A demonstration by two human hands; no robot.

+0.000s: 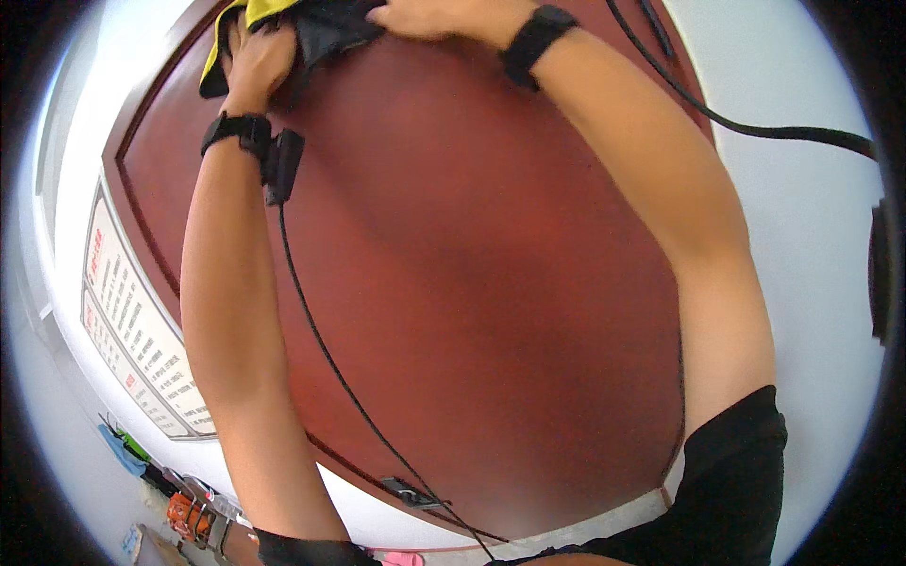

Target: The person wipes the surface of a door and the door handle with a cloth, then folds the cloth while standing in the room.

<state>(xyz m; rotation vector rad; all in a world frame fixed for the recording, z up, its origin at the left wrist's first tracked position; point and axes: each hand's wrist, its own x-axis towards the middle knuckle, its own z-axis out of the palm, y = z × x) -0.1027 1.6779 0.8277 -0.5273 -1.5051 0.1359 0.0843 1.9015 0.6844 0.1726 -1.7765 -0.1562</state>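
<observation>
A yellow-and-black cloth (333, 28) lies against the reddish-brown door (481, 283) at the top of the view, partly cut off by the frame edge. My left hand (262, 56) holds its left part, with the fingers tucked under a yellow-edged fold. On the black side, my right hand (446, 18) grips the cloth near its right end; some of its fingers are out of frame. Both wrists wear black straps. A small black device (285, 166) sits at the left wrist, and a thin cable (340, 375) runs from it down towards my body.
A black door handle (414, 493) projects near the door's lower edge. Framed posters with writing (138, 332) hang on the white wall at left. Farther off stands a metal-framed chair (223, 523) by an orange bag (187, 516). A thick black cable (764, 131) curves across the right side.
</observation>
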